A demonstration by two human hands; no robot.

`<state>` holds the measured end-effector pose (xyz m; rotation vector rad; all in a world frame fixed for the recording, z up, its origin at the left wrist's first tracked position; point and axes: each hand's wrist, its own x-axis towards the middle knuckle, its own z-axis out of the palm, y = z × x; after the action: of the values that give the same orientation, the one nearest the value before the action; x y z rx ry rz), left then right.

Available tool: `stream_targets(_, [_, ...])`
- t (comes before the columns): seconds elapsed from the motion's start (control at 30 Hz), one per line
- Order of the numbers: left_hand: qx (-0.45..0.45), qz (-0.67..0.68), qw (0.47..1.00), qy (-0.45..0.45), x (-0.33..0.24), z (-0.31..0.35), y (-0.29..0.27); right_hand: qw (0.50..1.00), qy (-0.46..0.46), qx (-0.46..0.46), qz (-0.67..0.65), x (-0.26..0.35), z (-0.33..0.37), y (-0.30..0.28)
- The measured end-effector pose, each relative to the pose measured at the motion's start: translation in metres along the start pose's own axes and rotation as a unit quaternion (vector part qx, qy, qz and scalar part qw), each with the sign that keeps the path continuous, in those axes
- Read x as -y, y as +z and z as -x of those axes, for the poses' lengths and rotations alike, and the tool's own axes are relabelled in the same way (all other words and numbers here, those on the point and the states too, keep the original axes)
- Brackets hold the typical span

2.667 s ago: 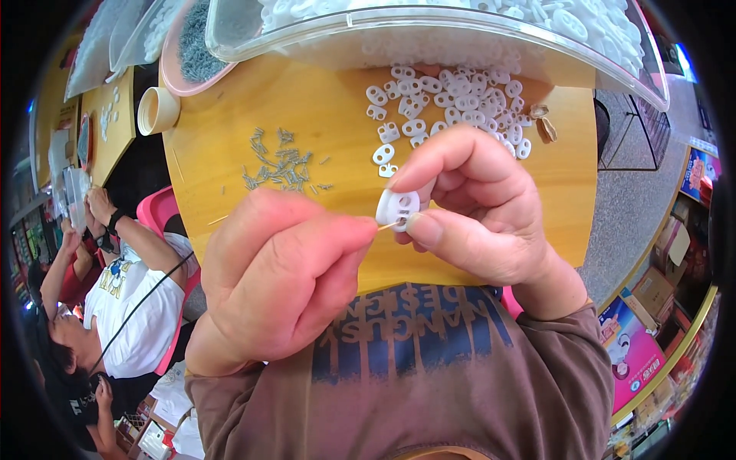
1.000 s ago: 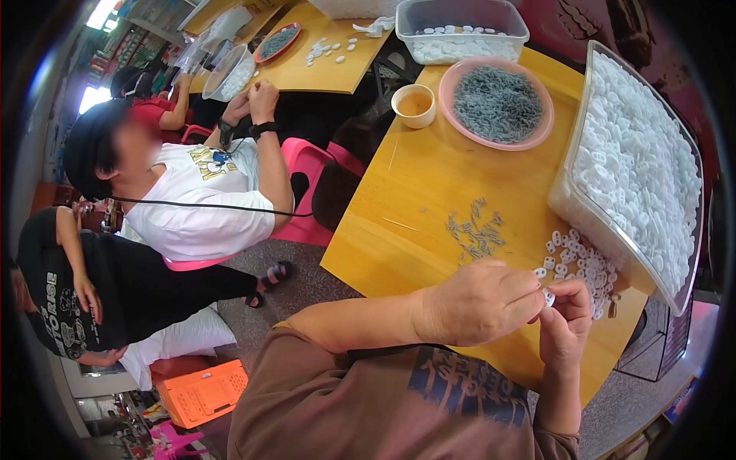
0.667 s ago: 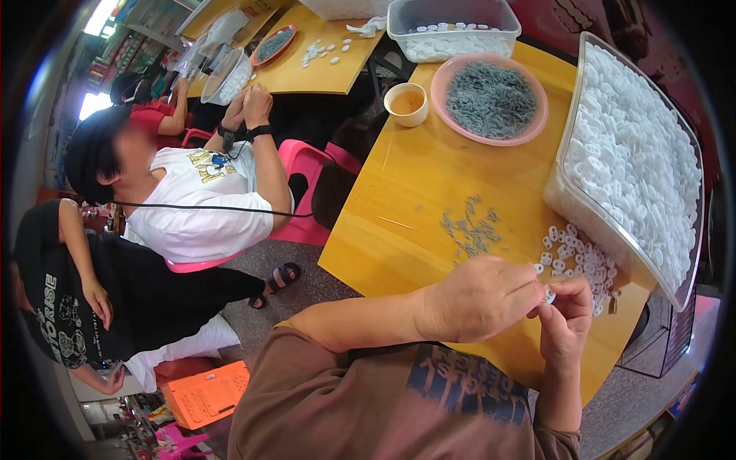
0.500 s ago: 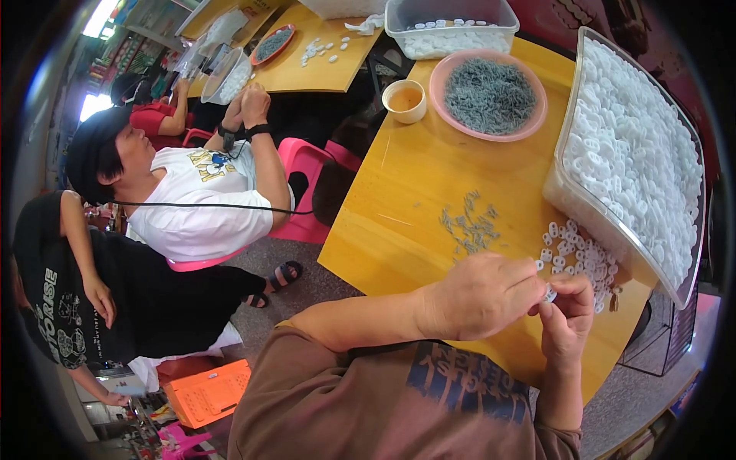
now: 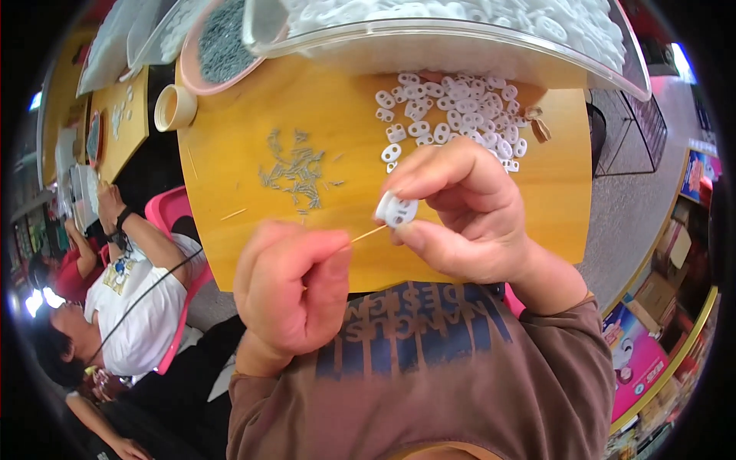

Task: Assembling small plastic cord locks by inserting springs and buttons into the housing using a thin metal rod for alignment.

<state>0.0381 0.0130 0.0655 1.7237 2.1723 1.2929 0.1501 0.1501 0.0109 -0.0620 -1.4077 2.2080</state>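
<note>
White plastic, a small two-holed piece [image 5: 396, 208], sits pinched between your right hand's [image 5: 468, 218] thumb and forefinger, half hidden by them. Your left hand [image 5: 295, 287] pinches a thin wooden stick [image 5: 368, 234] whose tip meets it; its near end vanishes inside your fist.

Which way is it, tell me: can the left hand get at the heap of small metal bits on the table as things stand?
Probably yes: the metal bits lie on open table just beyond the left hand, nothing between. But its fingers already pinch a thin stick.
</note>
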Motion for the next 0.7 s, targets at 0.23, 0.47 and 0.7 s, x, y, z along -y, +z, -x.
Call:
stream_targets(0.23, [-0.056,0.101,0.988,-0.1,-0.002,0.008,0.011,0.999,0.007,0.038,0.014,0.012,0.005,0.003])
stream_targets(0.47, [0.02,0.103,0.99,-0.098,0.012,-0.002,-0.002,0.995,0.098,0.001,-0.019,0.011,0.006,0.009])
stream_targets(0.7, [-0.005,0.18,0.975,-0.13,0.027,0.003,-0.015,0.989,0.134,-0.064,-0.019,0.008,0.004,0.019])
